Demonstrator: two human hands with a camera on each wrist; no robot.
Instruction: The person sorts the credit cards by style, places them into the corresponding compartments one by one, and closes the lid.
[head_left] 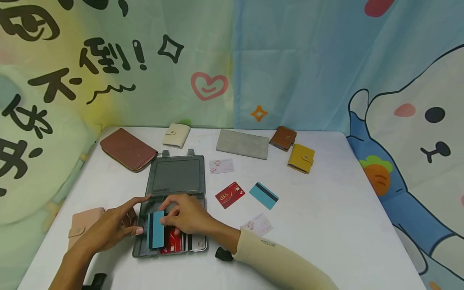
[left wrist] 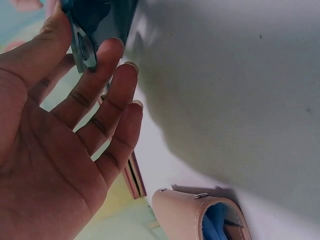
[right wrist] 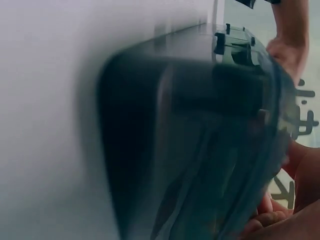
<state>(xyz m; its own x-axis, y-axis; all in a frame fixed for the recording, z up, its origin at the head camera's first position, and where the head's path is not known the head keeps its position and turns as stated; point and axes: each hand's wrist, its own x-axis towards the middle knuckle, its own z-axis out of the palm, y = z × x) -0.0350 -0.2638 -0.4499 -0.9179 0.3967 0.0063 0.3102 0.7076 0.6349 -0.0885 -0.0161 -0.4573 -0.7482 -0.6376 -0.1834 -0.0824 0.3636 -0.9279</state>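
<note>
A dark translucent plastic case [head_left: 140, 250] lies on the table, its lid [head_left: 177, 175] folded back. My right hand [head_left: 188, 213] pinches a blue card with a black stripe [head_left: 158, 233] between thumb and fingers over the left part of the case. Beside that card, a red card [head_left: 175, 242] and a striped card [head_left: 197, 243] lie in the case. My left hand [head_left: 116, 223] rests at the case's left rim, thumb and forefinger spread along it. In the left wrist view its other fingers are loosely extended. The right wrist view shows mostly the case's blurred side.
Loose cards lie right of the case: a red VIP card [head_left: 230, 195], a blue striped card [head_left: 264, 195] and pale ones [head_left: 222, 166]. Along the back are wallets: brown [head_left: 128, 149], cream [head_left: 176, 135], grey [head_left: 243, 144], yellow [head_left: 301, 158]. A pink wallet [head_left: 85, 221] lies by my left wrist.
</note>
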